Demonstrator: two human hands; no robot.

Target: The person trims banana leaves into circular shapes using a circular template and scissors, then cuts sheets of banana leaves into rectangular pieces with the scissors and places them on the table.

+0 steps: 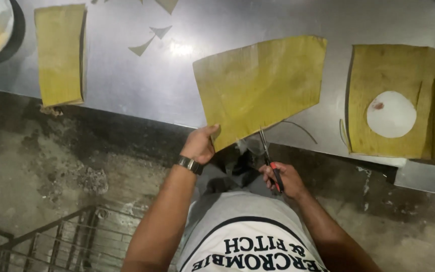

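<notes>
Steel table (142,85): grey, bright light glare near its middle. Below the table's near edge, stained dark concrete floor (51,171). Metal wire rack (51,242) on the floor, at the table's lower left.

Dim scene; overhead light leaves a white glare spot on the steel bench (142,85). The floor (41,166) lies in shadow, and edges look soft and slightly warped.

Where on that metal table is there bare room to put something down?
Bare metal table lies between the left yellow-green sheet and the big sheet pinched by the left hand, apart from small offcuts. The right end is crowded with stacked sheets and a white disc.
</notes>
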